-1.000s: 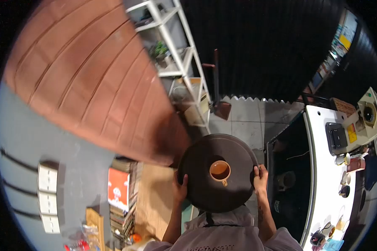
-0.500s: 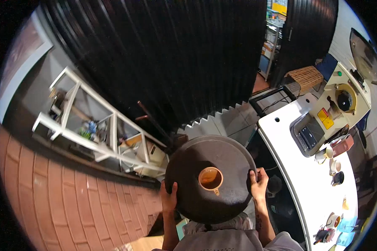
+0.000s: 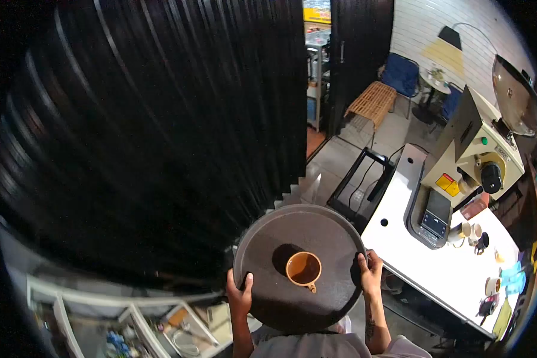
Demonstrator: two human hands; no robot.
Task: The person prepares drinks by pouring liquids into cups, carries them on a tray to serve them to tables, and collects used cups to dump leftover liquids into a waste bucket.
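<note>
1. Down at the lower left, we have a white shelf unit (image 3: 131,313) loaded with assorted small items, and above it a broad black corrugated wall (image 3: 179,119) fills the view.
2. Next along, the left hand (image 3: 239,294) has the tray's left edge in its grasp, thumb up over the rim.
3. Centre stage, it's the round dark tray (image 3: 340,292), carried between both hands! On it, near the middle, sits an orange-brown cup (image 3: 304,269), upright, its handle on the side nearest the person, a dark shadow falling to its left. Whether there's liquid inside, I cannot tell.
4. Over to the right edge, the right hand (image 3: 370,271) grasps the rim, thumb on top, just beside the counter's near corner.
5. Beyond that hand, a black metal frame (image 3: 346,185) stands on the floor, with a wicker bench (image 3: 373,102) and a blue chair (image 3: 400,74) farther back.
6. And out on the right, the white counter (image 3: 400,238) carries a cream machine (image 3: 459,149), a black device (image 3: 437,213) with a display in front of it, then a row of cups (image 3: 476,232) and some light-blue items (image 3: 512,278).
</note>
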